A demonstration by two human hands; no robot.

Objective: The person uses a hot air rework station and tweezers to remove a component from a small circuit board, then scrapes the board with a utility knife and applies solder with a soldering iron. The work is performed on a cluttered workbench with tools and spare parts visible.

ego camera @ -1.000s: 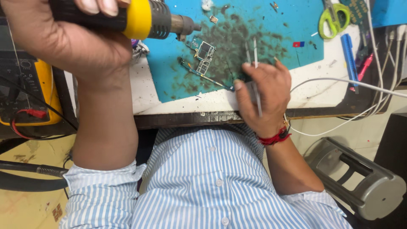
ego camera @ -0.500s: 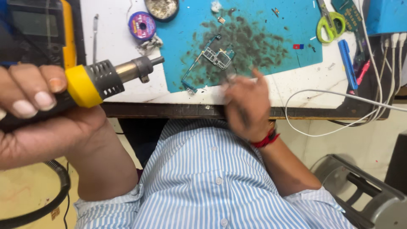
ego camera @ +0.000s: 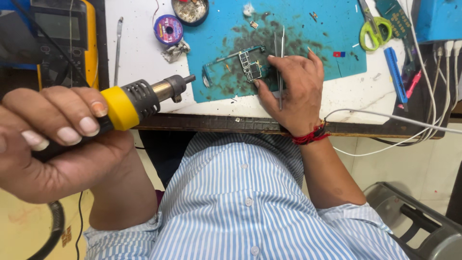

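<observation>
- White worktop [ego camera: 144, 72] carries a blue mat [ego camera: 327, 48], stained dark in the middle, so that the small work is kept on one protected area.
- On the mat lies a small green circuit board [ego camera: 243, 65], flat, near the front edge of the mat.
- The right hand [ego camera: 293, 86] rests on the mat just beside the board; its fingertips touch the right end of the board, which seems to keep it from sliding.
- The same hand has metal tweezers [ego camera: 280, 62] lying across its fingers, points away from the body. The grip is loose and half open; I cannot tell if the points hold anything.
- The left hand [ego camera: 57, 139] is closed firmly around the handle of a hot-air tool [ego camera: 137, 101] with a yellow collar. It is well apart from the board, in front of the worktop's edge, and the metal nozzle points toward the mat, away from the body.
- Beyond the mat stand a purple spool [ego camera: 168, 29] and a round tin [ego camera: 191, 10]; a yellow meter [ego camera: 65, 33] stands at the left.
- Green-handled scissors [ego camera: 373, 26] and a blue pen [ego camera: 394, 70] lie at the right, near white cables [ego camera: 423, 120].
</observation>
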